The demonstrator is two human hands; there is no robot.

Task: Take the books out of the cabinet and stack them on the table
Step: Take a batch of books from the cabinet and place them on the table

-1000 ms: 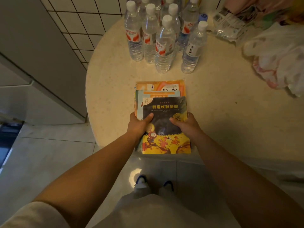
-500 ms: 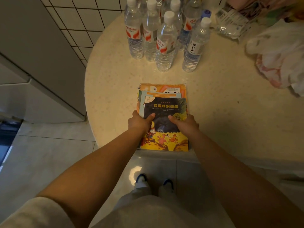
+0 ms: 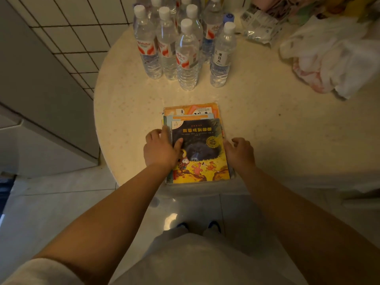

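A round, pale speckled table with a smooth, faintly glossy top spreads beyond both hands. Far past the right hand lies a crumpled white plastic bag, soft and wrinkled. Straight ahead of the hands stands a cluster of clear ribbed plastic bottles with white caps and red-and-white labels. Between the hands, at the table's near edge, lies a flat stack of thin glossy books, rectangular, the top cover dark above and yellow below. The left hand rests on the stack's left edge, thumb laid on the cover, fingers loosely bent. The right hand touches the right edge, fingers loosely curled, gripping nothing.
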